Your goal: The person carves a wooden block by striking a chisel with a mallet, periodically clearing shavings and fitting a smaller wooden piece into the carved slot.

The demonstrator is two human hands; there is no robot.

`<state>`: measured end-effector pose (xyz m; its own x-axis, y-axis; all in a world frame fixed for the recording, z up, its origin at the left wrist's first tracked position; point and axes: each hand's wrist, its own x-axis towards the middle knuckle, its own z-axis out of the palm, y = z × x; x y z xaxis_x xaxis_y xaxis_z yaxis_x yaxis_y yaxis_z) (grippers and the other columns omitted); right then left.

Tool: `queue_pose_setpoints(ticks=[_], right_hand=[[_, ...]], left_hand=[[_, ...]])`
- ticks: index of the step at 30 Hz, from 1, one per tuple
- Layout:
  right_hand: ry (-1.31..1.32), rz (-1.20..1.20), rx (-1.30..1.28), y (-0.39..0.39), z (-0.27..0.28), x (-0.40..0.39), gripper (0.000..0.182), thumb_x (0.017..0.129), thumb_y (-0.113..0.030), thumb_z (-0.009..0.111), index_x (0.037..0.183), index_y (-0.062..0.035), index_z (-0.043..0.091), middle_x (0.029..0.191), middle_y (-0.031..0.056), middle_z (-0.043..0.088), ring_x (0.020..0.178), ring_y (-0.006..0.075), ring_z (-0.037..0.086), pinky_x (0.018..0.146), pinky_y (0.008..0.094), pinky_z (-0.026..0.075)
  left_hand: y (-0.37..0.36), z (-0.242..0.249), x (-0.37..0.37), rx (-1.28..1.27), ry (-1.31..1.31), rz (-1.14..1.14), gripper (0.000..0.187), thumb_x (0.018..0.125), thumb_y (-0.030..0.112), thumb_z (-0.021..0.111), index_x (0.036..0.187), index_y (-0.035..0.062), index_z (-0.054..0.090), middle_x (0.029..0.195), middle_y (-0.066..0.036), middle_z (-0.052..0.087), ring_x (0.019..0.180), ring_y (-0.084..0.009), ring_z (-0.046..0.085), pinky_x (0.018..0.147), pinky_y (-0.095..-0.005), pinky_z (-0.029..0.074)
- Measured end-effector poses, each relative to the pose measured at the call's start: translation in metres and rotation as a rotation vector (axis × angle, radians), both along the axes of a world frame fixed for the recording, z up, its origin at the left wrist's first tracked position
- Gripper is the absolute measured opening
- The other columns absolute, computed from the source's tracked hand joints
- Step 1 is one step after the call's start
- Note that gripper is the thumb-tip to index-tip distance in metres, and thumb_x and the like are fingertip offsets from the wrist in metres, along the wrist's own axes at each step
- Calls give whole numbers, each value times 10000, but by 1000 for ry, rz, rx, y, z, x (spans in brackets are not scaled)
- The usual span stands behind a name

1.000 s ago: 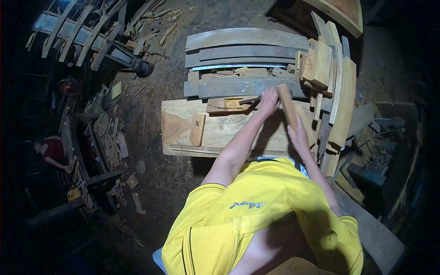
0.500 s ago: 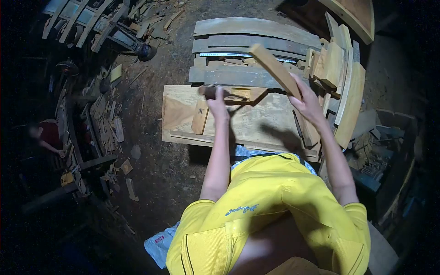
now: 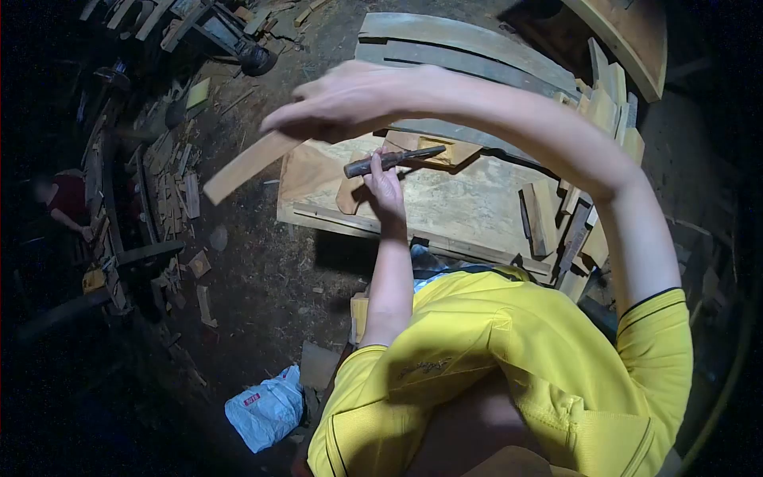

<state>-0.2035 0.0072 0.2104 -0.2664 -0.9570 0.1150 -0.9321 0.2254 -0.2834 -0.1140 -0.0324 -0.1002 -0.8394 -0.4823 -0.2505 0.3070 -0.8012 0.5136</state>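
My left hand (image 3: 383,187) is wrapped round the handle of a chisel (image 3: 397,159), whose blade points right, just over a flat wooden workpiece (image 3: 466,153). A pale carved recess (image 3: 451,151) shows in that piece. My right arm is raised and reaches across to the left. Its hand (image 3: 342,99), slightly blurred, is closed on a wooden bar (image 3: 250,167) that slants down past the left end of the work board. Partly behind my left hand, a small wooden piece (image 3: 348,195) lies on the work board (image 3: 469,203).
Grey curved planks (image 3: 477,48) lie beyond the board. Stacked timber (image 3: 616,87) and a wood block (image 3: 541,219) are at the right. Wood scraps (image 3: 167,159) litter the ground at left, near a person in a dark red top (image 3: 67,199). A pale blue bag (image 3: 269,407) lies below.
My right hand has swung from the right side up and across to the far left with the wooden bar. The chisel in my left hand has turned slightly; my view has shifted.
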Motion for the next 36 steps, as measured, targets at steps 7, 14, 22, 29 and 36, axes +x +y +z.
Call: queue_pose_setpoints(ticks=[7,14,22,29,36], right_hand=[[223,447,-25,-90,-115,-8,298,819,-189,497,1114,-210,539,823,105,616,776,318,615,548,438,474],[570,283,578,-89,-133,-9,149,788,-212,562,877,-227,680,871,18,647,775,217,626,519,387,473],[459,343,670,-38,-138,-43,182,786,-208,550,951,-161,608,810,82,583,710,262,605,532,366,470],[-264,-484,-324,126,-56,8,531,796,-150,553,1297,-223,396,1130,126,553,1034,288,545,862,388,459],[-456,-1415,-789,277,-104,127,571,844,-152,571,1341,-8,329,1312,160,427,1191,229,432,999,322,329]], left_hand=[[2,-25,-5,6,-156,-8,330,808,82,642,1089,49,471,1027,-89,557,1032,-228,520,883,-464,425],[4,-40,-14,-7,-129,-99,403,808,112,651,1164,75,465,1134,-42,535,1020,-173,513,886,-380,401],[10,-33,-18,-75,-37,-175,333,830,158,621,1128,94,488,1081,-44,543,1062,-164,489,935,-354,375],[40,30,-41,-760,-114,-156,244,836,144,599,1026,9,525,924,-48,571,896,-145,523,843,-287,411],[139,83,-45,-1410,235,-544,288,751,26,557,1033,39,502,980,-137,543,915,-252,537,805,-361,436]])
